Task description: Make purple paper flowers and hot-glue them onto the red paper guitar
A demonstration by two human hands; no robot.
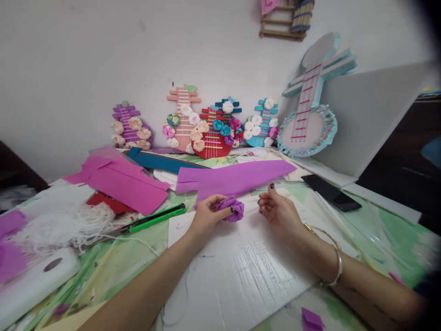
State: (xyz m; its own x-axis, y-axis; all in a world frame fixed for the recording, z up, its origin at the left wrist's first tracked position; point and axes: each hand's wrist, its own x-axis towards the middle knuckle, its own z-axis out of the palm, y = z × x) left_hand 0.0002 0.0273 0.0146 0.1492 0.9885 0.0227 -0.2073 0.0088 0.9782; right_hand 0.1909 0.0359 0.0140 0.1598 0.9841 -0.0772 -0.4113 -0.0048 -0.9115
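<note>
My left hand (209, 217) is closed on a purple paper flower (237, 208), the thumb across its front and the fingers behind. Just to the right, apart from the flower, my right hand (278, 209) is raised with nothing visible in it; its fingers curl loosely and the thumb stands away from them. Two bangles circle the right wrist. Beneath both hands lies a white board (241, 280) with a shiny, scratched surface. A long strip of purple crepe paper (237, 177) lies beyond the flower.
Left of the board are a green utility knife (156, 218), white string (69, 225), pink sheets (127, 184) and a white device (37, 287). A black phone (331, 192) lies right. Several flower-decorated lute-shaped crafts (212, 138) and a large pale-blue one (306, 110) lean along the wall.
</note>
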